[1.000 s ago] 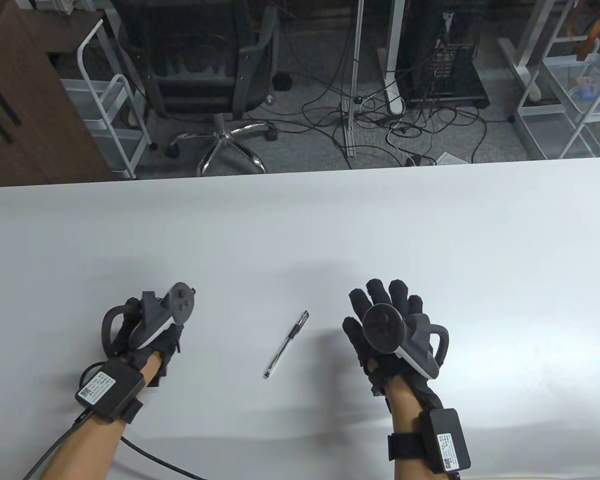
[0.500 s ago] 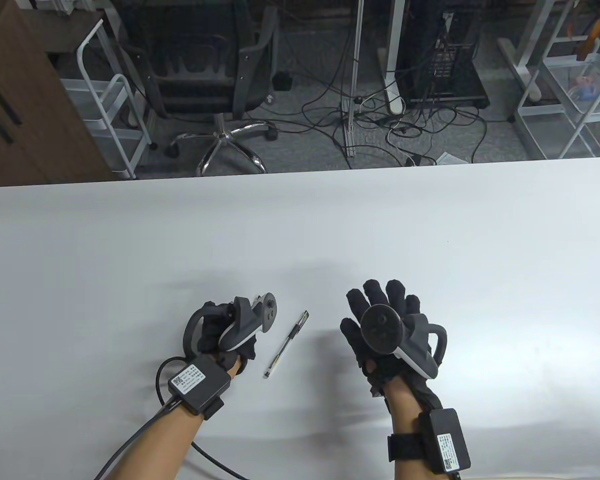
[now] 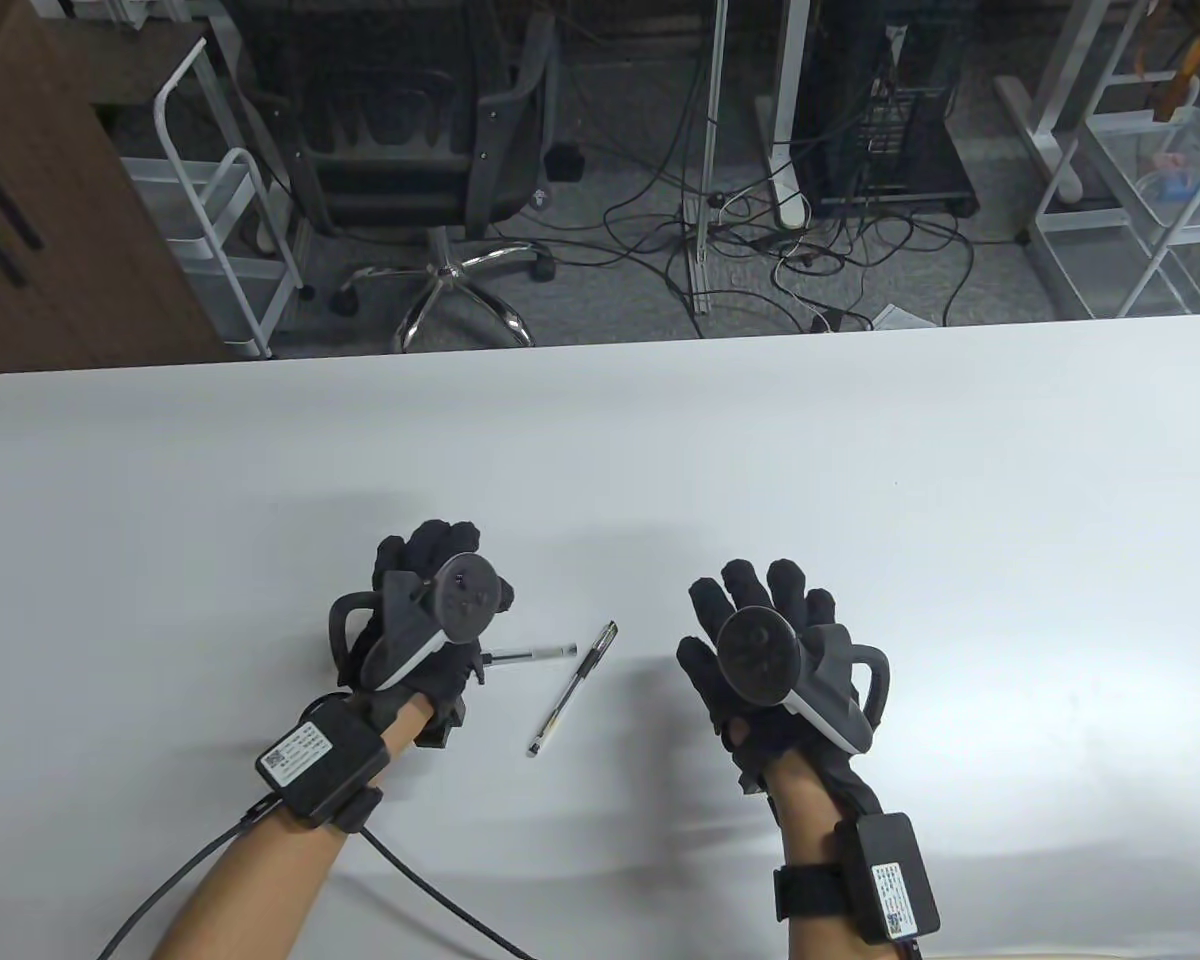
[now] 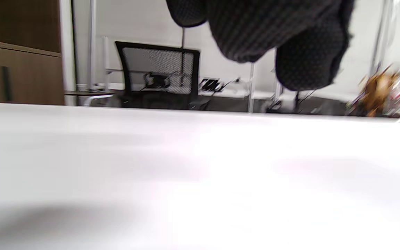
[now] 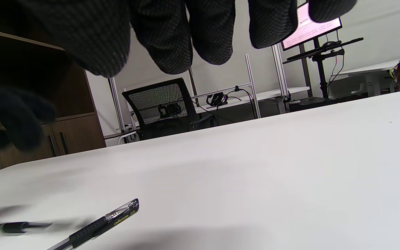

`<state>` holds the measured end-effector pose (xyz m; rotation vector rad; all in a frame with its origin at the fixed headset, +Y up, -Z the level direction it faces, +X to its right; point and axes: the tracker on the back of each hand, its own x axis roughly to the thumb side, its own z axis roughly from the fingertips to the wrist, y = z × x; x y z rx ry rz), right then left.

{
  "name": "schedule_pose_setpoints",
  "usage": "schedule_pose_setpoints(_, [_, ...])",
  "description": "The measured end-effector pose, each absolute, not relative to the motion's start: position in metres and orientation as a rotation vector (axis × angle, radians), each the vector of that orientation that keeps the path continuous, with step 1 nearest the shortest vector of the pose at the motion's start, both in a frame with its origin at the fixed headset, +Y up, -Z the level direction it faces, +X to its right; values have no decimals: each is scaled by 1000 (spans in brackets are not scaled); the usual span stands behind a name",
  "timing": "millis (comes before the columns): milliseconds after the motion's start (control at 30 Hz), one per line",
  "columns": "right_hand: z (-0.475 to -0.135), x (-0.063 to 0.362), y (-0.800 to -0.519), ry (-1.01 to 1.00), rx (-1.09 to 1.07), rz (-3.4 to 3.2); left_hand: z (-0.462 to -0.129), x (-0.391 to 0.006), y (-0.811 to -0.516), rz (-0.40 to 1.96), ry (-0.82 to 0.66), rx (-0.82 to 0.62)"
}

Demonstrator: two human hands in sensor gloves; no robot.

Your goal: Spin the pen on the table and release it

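Two pens lie between my hands on the table (image 3: 600, 450), and the way I hold each hand is set by them.

Nearest me, the loose pen (image 3: 572, 688) lies flat on a slant, its capped end pointing away and to the right, with nothing touching it.

Just to its left, the left pen (image 3: 530, 656) pokes out sideways from under my left hand (image 3: 425, 640), its free end close to the loose pen's grip but apart from it. Its other end is hidden beneath my thumb side, so I cannot tell whether I pinch it or merely cover it. The left wrist view shows only my fingertips (image 4: 307, 59) hanging over bare tabletop, with no pen in it. From the right wrist view this pen is a dark smear low on the table, which I take to mean it is turning. I judge it to be the one being spun, with the hand kept low so the flick stays flat.

My right hand (image 3: 765, 660) hovers well to the right of both pens, palm down with the fingers (image 5: 172, 38) spread and slack, grasping nothing. I read it as parked wide so a swinging barrel has room.

Farther off the tabletop runs bare to its far edge, good for a pen that may skid. Beyond it stands a chair (image 3: 430, 130).
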<state>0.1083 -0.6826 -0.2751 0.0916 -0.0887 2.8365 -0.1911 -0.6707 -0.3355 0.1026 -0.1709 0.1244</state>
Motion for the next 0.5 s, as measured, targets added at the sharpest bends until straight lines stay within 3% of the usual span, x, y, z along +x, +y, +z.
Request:
schedule_pose_setpoints(167, [-275,109,-684,-85,82,2836,-308,-218,-651,0,-204,143])
schedule_pose_setpoints(500, [-273,99,-686,-89,113,2877,-271,-276,-665,82,-94,89])
